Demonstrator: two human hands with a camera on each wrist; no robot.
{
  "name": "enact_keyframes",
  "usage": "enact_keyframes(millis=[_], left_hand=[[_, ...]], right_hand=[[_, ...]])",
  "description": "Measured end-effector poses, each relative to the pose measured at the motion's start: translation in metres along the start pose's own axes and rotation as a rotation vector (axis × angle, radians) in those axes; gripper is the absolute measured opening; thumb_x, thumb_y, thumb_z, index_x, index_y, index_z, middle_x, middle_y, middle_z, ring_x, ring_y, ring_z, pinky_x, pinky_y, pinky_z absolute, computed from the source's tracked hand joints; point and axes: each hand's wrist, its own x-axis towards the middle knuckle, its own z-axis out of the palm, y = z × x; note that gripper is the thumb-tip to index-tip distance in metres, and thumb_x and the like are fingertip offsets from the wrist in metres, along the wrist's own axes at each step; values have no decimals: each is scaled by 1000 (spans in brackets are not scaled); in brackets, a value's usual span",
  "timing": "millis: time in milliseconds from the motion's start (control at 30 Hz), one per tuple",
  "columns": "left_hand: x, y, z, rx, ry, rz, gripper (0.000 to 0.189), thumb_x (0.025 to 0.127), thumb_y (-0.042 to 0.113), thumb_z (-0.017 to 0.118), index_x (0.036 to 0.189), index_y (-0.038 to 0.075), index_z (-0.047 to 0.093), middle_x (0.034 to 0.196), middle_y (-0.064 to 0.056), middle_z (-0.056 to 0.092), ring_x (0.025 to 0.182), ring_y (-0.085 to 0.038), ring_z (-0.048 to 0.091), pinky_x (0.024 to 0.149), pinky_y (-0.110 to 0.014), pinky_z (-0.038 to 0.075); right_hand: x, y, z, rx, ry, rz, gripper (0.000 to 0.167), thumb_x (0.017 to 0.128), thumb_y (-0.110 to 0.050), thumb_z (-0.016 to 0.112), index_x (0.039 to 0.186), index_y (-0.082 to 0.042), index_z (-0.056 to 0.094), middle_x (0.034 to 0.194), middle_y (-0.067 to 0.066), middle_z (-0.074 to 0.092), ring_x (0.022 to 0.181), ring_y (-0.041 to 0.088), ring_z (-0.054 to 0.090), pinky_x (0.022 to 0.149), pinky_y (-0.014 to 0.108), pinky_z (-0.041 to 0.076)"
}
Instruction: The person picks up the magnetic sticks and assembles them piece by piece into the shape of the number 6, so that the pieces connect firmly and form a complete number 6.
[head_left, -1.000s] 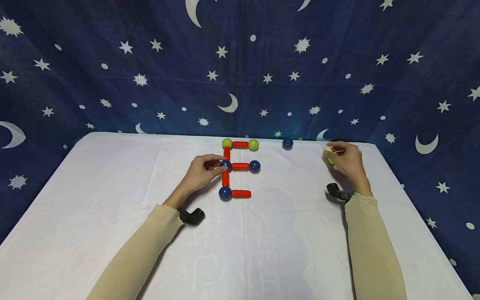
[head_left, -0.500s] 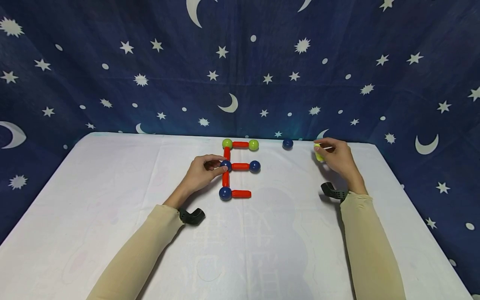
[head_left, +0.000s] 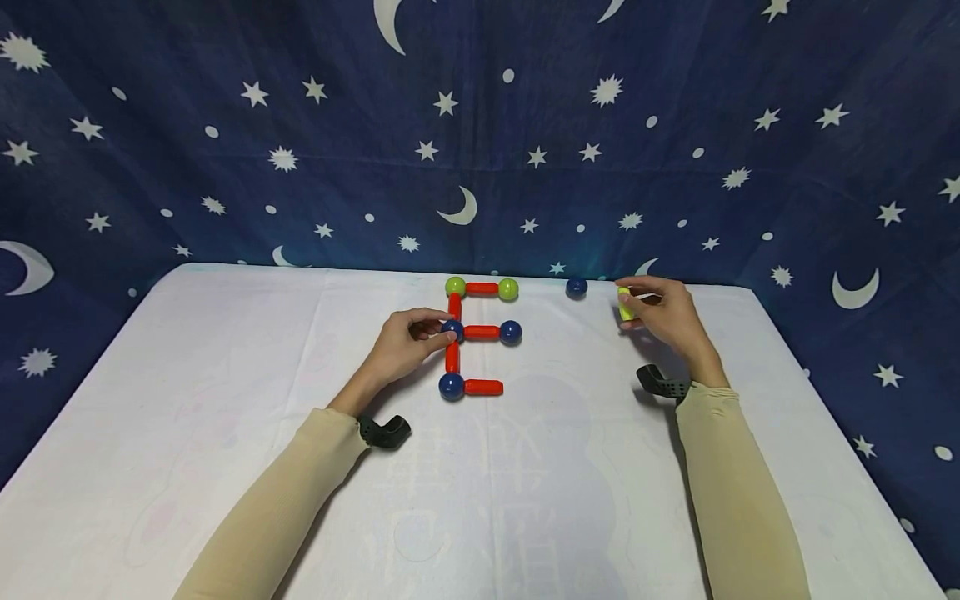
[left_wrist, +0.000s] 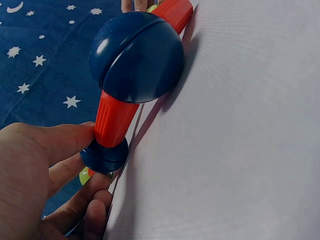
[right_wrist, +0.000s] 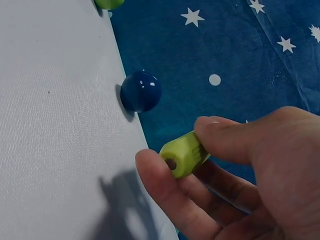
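An E-shaped build of red magnetic rods and balls lies on the white table, with green balls [head_left: 508,289] along its top arm and blue balls [head_left: 452,386] lower down. My left hand [head_left: 397,346] pinches the blue ball [left_wrist: 104,157] at the middle of its spine between thumb and fingers. The bottom red rod [head_left: 484,387] has no ball on its right end. At the back right, my right hand [head_left: 671,317] holds a yellow-green magnetic rod [right_wrist: 182,155] between thumb and fingers, above the table; a hole shows in its near end.
A loose blue ball [head_left: 576,288] sits near the table's back edge, between the build and my right hand. Behind the table [head_left: 570,500] hangs a dark blue cloth [head_left: 337,125] with moons and stars. Black bands [head_left: 384,432] are on both wrists.
My right hand has moved left with the yellow-green rod, toward the loose blue ball, and the rod now stands more upright in the head view. The left hand and the build have stayed put.
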Motion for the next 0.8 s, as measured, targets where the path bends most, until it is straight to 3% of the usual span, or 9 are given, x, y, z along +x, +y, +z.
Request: enact_keyframes(millis=[433, 800], left_hand=[[1, 0, 0, -2, 4, 7, 30, 91, 16, 78, 118, 3, 74, 103, -13, 67, 90, -25, 59, 82, -35, 49], [0, 0, 0, 4, 0, -2, 30, 91, 16, 77, 118, 4, 74, 104, -13, 67, 91, -26, 60, 83, -34, 50]], right_hand=[[5, -2, 6, 25, -83, 23, 41, 100, -8, 65, 139, 3, 58, 134, 29, 58, 81, 18, 73, 74, 30, 59], [4, -11, 11, -25, -128, -15, 37, 98, -12, 70, 132, 2, 65, 114, 24, 69, 76, 28, 72, 69, 35, 59]])
